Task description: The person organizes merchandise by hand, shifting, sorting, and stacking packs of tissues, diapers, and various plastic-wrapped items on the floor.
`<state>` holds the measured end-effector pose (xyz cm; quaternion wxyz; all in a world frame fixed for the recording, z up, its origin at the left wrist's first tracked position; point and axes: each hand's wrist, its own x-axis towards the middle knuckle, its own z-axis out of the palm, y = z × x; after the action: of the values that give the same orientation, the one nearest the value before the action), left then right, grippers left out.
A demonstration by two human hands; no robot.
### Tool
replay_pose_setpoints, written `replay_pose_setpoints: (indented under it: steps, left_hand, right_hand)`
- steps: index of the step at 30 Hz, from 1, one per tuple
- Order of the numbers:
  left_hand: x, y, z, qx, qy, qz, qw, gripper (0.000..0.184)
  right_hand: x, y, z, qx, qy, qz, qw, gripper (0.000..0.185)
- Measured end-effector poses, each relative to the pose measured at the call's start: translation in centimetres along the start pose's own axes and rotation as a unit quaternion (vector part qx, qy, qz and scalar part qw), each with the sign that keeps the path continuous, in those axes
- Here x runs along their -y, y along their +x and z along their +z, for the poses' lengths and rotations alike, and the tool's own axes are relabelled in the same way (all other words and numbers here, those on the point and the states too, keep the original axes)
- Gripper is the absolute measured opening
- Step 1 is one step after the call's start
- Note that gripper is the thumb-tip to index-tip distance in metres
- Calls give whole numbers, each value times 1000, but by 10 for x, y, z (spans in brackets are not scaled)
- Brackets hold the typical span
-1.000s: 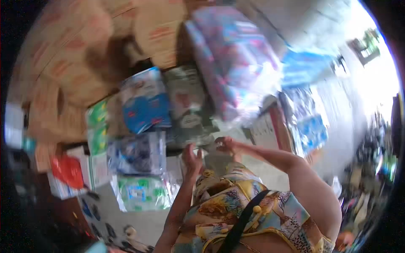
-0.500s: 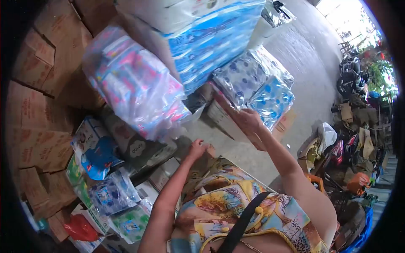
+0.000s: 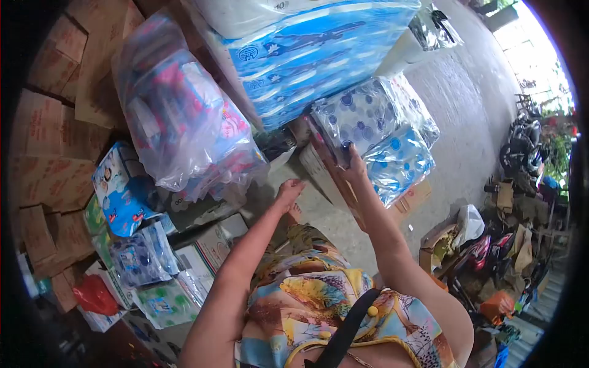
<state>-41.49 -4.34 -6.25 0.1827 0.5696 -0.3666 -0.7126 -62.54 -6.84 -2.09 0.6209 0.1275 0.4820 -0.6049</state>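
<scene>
My right hand (image 3: 353,167) is at the near edge of a clear-wrapped package with purple circles (image 3: 359,116). Its thumb lies on the wrap and the other fingers are mostly hidden, so it appears to grip the edge. Beside it is a similar package with blue dots (image 3: 399,153); both rest on a cardboard box (image 3: 334,162). My left hand (image 3: 289,193) hovers over the floor, fingers loosely bent and apart, with nothing visible in it. Left of it stands a large clear plastic bag of pink and blue packs (image 3: 190,122).
A big blue-wrapped bale (image 3: 307,61) stands ahead. Brown cartons (image 3: 49,129) are stacked at the left. Several packs (image 3: 144,254) and a red bag (image 3: 96,294) lie at lower left. Mixed goods (image 3: 485,245) line the right side, beyond grey floor (image 3: 460,110).
My right hand has shifted slightly up and left onto the purple-circled package, its thumb now raised. My left hand has moved a little upward. The view has shifted slightly.
</scene>
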Motion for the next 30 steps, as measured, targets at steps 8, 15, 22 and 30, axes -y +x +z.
replay_pose_setpoints:
  steps: [8, 15, 22, 30]
  left_hand:
    - [27, 26, 2, 17, -63, -10, 998, 34]
    - [15, 15, 15, 6, -110, -92, 990, 31]
    - [-34, 18, 13, 39, -101, -74, 991, 33]
    - [-61, 22, 15, 87, -255, -98, 958, 51]
  right_hand:
    - [7, -15, 14, -45, -12, 48, 998, 29]
    - [4, 18, 0, -32, 33, 41, 998, 34]
    - [23, 15, -3, 34, 39, 61, 997, 24]
    - [40, -41, 30, 17, 34, 61, 997, 18]
